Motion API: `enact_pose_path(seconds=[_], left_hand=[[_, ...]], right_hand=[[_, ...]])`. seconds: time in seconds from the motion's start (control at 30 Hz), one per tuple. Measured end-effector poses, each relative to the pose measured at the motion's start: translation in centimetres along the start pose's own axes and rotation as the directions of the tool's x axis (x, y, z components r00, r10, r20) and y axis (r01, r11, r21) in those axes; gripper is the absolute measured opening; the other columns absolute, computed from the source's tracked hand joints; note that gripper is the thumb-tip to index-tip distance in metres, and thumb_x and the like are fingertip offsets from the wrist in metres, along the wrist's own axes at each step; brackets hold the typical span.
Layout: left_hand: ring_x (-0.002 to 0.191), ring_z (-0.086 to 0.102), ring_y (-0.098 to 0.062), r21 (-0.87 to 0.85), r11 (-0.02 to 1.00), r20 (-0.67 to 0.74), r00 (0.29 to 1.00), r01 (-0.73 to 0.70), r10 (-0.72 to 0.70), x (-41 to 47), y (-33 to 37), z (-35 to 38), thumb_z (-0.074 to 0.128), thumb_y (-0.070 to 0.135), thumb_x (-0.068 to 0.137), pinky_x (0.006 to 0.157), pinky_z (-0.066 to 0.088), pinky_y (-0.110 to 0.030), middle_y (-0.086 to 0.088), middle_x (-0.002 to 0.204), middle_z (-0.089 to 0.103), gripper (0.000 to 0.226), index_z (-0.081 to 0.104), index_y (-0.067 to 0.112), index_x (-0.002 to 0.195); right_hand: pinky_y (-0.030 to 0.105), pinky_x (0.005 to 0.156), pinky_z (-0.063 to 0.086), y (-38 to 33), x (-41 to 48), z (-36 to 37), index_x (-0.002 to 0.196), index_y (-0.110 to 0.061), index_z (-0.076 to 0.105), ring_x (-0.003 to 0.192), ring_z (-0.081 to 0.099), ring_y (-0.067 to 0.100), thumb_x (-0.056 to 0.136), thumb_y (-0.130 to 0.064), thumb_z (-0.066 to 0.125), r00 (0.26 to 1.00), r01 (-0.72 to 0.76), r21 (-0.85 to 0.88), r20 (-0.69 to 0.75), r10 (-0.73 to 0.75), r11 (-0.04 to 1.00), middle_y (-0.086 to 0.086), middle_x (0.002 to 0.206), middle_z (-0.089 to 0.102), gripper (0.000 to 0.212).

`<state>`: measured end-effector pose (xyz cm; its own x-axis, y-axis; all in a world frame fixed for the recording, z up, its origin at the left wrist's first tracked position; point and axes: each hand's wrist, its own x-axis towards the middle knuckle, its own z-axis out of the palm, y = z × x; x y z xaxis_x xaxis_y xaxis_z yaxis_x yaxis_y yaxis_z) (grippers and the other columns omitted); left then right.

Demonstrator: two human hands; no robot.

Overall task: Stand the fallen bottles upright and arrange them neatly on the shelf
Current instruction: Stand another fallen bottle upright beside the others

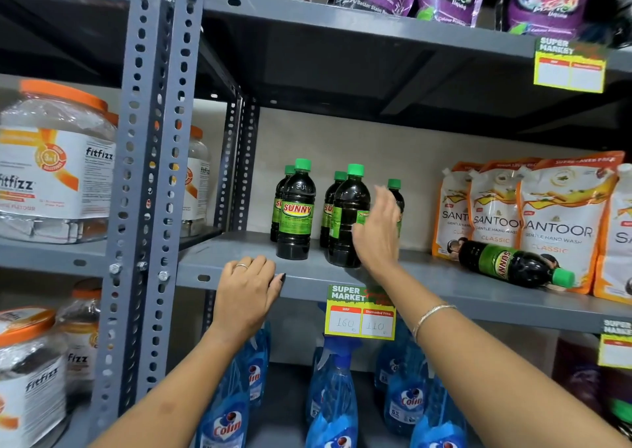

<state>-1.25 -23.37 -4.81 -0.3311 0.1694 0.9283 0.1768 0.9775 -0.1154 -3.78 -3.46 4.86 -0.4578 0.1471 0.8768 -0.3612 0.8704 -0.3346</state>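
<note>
- My left hand point(244, 285) rests on the front edge of the grey shelf point(444, 278), fingers curled together over the lip, gripping nothing else.
- My right hand point(376, 228) is flat against the front-right upright bottle point(347, 215), fingers extended and close together, not closed around it.
- Five dark green-capped bottles stand upright in a cluster.
- One fallen bottle point(514, 264) lies on its side further right, cap toward me, against the orange pouches point(561, 215).
</note>
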Motion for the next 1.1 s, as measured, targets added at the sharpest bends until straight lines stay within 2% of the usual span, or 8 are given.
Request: enact_pose_path(seconds=[0.03,0.07,0.13,0.27,0.47,0.63,0.8,1.1], left_hand=[[0.061,0.053,-0.025,-0.004,1.000,-0.001,1.000,0.001,-0.001,0.0,0.0,0.0,0.034,0.031,0.089,0.064,0.027,-0.034,-0.004,0.066,0.056,0.036,0.057,0.012,0.070],[0.061,0.053,-0.025,-0.005,1.000,-0.001,1.000,0.002,-0.002,0.0,0.0,0.0,0.034,0.030,0.089,0.064,0.027,-0.034,-0.004,0.067,0.056,0.035,0.057,0.012,0.070],[0.061,0.053,-0.025,-0.003,1.000,0.002,1.000,0.002,-0.002,0.0,0.0,0.0,0.034,0.030,0.089,0.065,0.027,-0.034,-0.004,0.067,0.056,0.036,0.058,0.011,0.070],[0.061,0.054,-0.026,0.006,1.000,0.014,1.000,0.005,-0.005,0.0,0.0,0.0,0.034,0.031,0.089,0.065,0.028,-0.033,-0.004,0.067,0.057,0.036,0.059,0.011,0.071],[0.063,0.055,-0.025,0.007,1.000,0.034,0.999,0.008,-0.009,-0.1,0.1,-0.1,0.033,0.031,0.090,0.066,0.028,-0.033,-0.003,0.069,0.058,0.036,0.059,0.012,0.073],[0.063,0.055,-0.025,-0.001,1.000,0.045,0.999,0.024,-0.024,-0.1,0.1,-0.1,0.033,0.032,0.090,0.067,0.029,-0.033,-0.004,0.070,0.058,0.037,0.060,0.012,0.073],[0.064,0.056,-0.025,-0.009,1.000,0.045,0.999,0.027,-0.026,-0.1,0.1,-0.1,0.033,0.032,0.090,0.066,0.029,-0.034,-0.004,0.070,0.059,0.037,0.060,0.012,0.074],[0.064,0.055,-0.026,-0.006,1.000,0.042,0.999,0.018,-0.018,-0.1,0.1,-0.1,0.033,0.031,0.090,0.067,0.029,-0.033,-0.004,0.070,0.058,0.036,0.060,0.011,0.074]], right_hand=[[0.037,0.116,0.023,-0.1,0.1,0.4,0.147,-0.005,0.021,0.143,0.023,0.029,0.083,-0.007,0.059,0.963,-0.257,0.187,0.136,0.234,0.948,0.013,0.153,0.025,0.074],[0.041,0.116,0.026,0.0,0.3,0.9,0.147,-0.005,0.017,0.142,0.024,0.031,0.082,-0.014,0.065,0.890,-0.435,0.297,0.282,0.357,0.850,0.015,0.152,0.026,0.081],[0.043,0.107,0.038,0.2,0.3,1.5,0.139,-0.003,0.025,0.131,0.041,0.034,0.078,-0.017,0.070,0.771,-0.605,0.347,0.479,0.420,0.716,0.018,0.140,0.041,0.076],[0.037,0.091,0.045,0.5,0.0,2.5,0.125,0.000,0.041,0.115,0.055,0.032,0.077,-0.009,0.074,0.763,-0.606,0.260,0.457,0.456,0.752,0.017,0.125,0.056,0.059],[0.050,0.103,0.040,-0.2,0.2,2.9,0.130,-0.003,0.036,0.132,0.039,0.033,0.075,-0.023,0.079,0.770,-0.604,0.084,0.318,0.554,0.792,0.016,0.140,0.043,0.073],[0.049,0.108,0.035,-0.1,0.4,3.2,0.137,-0.002,0.027,0.136,0.032,0.033,0.077,-0.026,0.077,0.759,-0.607,0.087,0.359,0.543,0.790,0.017,0.145,0.034,0.082],[0.041,0.095,0.046,0.4,0.3,3.4,0.130,0.002,0.034,0.120,0.052,0.035,0.081,-0.019,0.070,0.736,-0.641,0.157,0.405,0.543,0.751,0.020,0.132,0.050,0.064],[0.045,0.106,0.036,0.2,0.5,3.4,0.137,-0.001,0.032,0.136,0.032,0.032,0.079,-0.027,0.075,0.743,-0.623,0.075,0.366,0.560,0.778,0.016,0.146,0.034,0.078]])
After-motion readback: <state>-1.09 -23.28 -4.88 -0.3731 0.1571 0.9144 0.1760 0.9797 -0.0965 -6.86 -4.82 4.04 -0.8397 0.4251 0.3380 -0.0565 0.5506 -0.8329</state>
